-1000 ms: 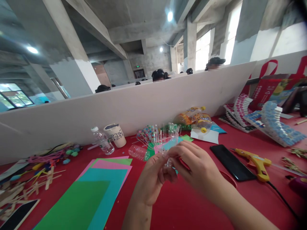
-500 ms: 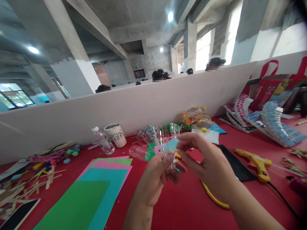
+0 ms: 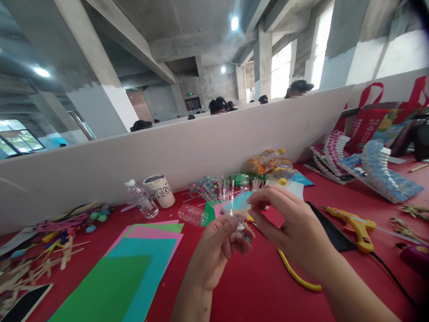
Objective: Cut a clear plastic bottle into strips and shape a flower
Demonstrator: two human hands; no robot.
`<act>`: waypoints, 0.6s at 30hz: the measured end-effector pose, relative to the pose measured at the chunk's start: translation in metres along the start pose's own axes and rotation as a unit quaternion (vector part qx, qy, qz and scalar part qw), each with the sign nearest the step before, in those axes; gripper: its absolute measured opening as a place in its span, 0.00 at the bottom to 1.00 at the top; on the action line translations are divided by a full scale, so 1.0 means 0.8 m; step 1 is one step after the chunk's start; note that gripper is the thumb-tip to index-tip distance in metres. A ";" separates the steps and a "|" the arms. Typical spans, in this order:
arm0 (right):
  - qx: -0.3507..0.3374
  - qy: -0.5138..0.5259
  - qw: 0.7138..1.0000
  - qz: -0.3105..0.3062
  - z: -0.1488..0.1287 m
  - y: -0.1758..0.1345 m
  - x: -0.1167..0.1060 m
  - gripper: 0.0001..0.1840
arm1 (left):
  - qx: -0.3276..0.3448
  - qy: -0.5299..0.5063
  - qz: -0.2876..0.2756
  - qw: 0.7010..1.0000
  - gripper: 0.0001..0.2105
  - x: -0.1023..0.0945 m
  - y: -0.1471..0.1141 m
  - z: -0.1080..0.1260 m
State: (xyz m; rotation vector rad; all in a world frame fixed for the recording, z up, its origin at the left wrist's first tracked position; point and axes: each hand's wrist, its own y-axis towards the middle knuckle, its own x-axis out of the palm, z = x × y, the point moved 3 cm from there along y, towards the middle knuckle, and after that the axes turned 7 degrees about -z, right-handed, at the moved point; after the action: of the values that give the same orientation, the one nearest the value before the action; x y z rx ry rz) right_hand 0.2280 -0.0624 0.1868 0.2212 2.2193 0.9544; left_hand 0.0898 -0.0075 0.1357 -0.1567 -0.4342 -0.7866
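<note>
My left hand is closed around the neck end of a clear plastic bottle top, held mouth down over the table. Its wall is cut into thin strips that fan upward and outward. My right hand is at the right side of this piece, fingers curled and thumb bent in towards the strips. Its fingertips appear to be on one of the strips, though the contact is hard to make out. Behind the hands, coloured paper pieces and a clear bottle body lie on the table.
Coloured sheets lie left on the red table. A water bottle and a white cup stand behind them. Craft sticks are far left. A yellow glue gun lies right; a white partition runs behind.
The view has shifted slightly, so the table things sit a little further left. The bottle piece has turned slightly in my left hand; my right hand stays beside its strips.
</note>
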 end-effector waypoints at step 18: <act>0.014 -0.109 0.992 0.063 0.014 0.002 -0.022 0.15 | -0.034 -0.016 -0.040 0.998 0.13 -0.002 -0.001 -0.008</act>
State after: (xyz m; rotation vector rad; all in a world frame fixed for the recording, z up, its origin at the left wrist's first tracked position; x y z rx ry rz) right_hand 0.2482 -0.0618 0.1916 0.4616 2.0379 0.9200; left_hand 0.0906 -0.0091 0.1293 -0.2170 -0.4455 -0.8790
